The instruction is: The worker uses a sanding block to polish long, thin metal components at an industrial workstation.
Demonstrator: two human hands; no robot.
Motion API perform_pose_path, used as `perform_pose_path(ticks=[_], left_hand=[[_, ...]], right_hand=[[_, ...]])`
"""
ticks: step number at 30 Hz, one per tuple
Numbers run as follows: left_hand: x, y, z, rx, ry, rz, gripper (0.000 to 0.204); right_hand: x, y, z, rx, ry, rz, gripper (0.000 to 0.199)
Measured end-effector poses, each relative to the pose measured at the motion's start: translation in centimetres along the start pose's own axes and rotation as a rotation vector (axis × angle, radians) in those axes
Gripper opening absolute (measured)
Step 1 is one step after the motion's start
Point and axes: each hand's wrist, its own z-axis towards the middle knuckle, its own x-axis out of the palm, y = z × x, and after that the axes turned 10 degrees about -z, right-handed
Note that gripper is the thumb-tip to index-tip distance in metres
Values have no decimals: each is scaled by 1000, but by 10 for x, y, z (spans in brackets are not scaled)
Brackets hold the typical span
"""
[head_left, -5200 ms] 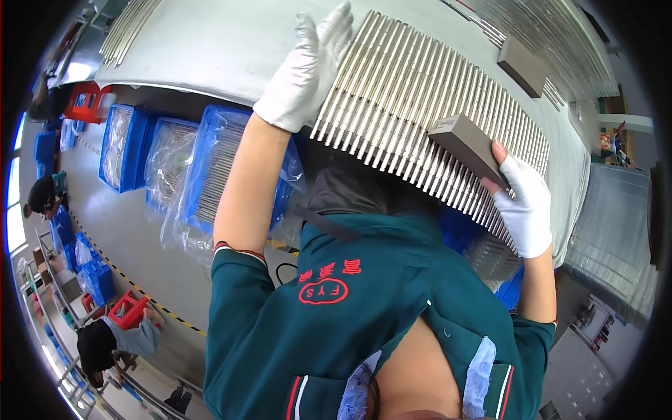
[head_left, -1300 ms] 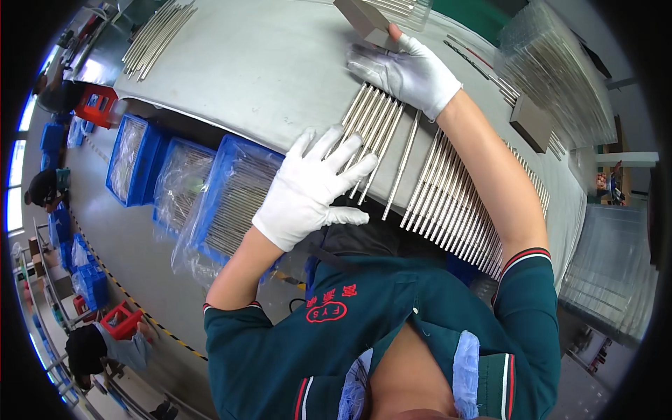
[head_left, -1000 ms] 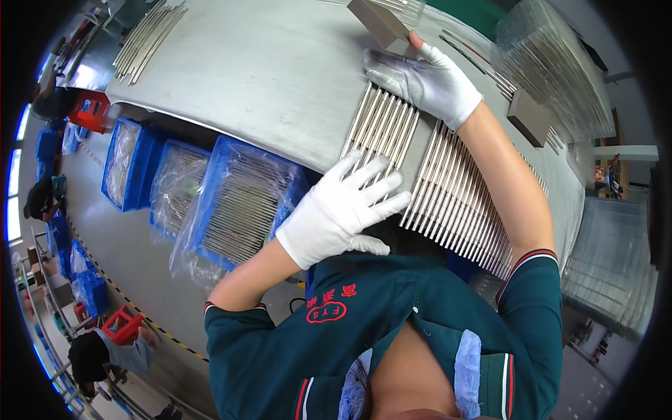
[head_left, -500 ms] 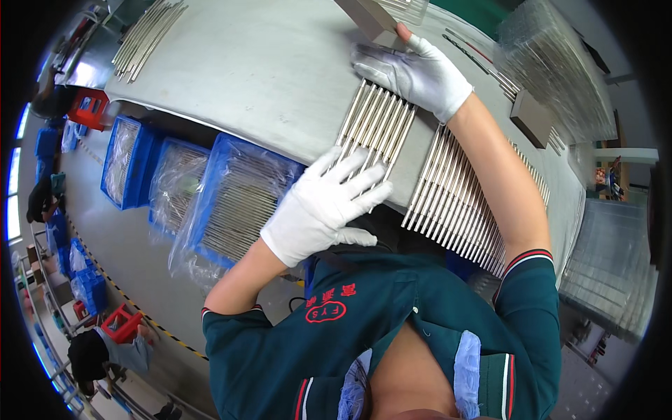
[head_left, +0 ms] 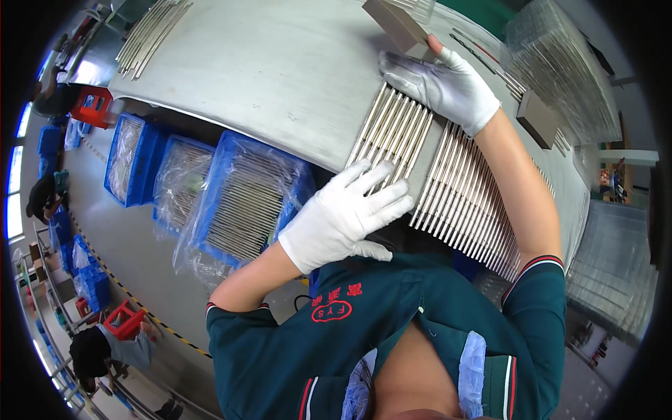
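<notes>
My left hand (head_left: 348, 217), in a white glove, lies over the near ends of a flat row of slim silver metal rods (head_left: 393, 131), fingers spread. At the far ends of that row is my right hand (head_left: 448, 87), in a white glove greyed on the fingers, its thumb tip bare. A grey-brown rectangular block (head_left: 399, 26) sits between its thumb and fingers; the exact contact is partly hidden. Its lower fingers touch or hover over the rod ends; I cannot tell which. Just right of this row, a larger bank of similar rods (head_left: 465, 199) lies partly under my right forearm.
Another grey-brown block (head_left: 537, 120) rests on thin rods at the right. Beyond it are stacked clear plastic trays (head_left: 556, 63). More rods (head_left: 150, 38) lie at the table's far left. Blue bins (head_left: 210, 234) with plastic-wrapped rods stand below the left table edge. People work farther left.
Both hands have shifted right, and the small row of rods has moved right with them. The block at my right hand has travelled along too. The whole view has shifted slightly.
</notes>
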Motion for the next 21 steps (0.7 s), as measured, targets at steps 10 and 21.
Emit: perform_pose_path(ticks=[10, 21], left_hand=[[-4, 0, 0, -5, -4, 57, 78], [-35, 15, -33, -243, -67, 399, 83]], right_hand=[[-5, -3, 8, -53, 95, -54, 67], [-7, 53, -54, -215, 0, -79, 60]])
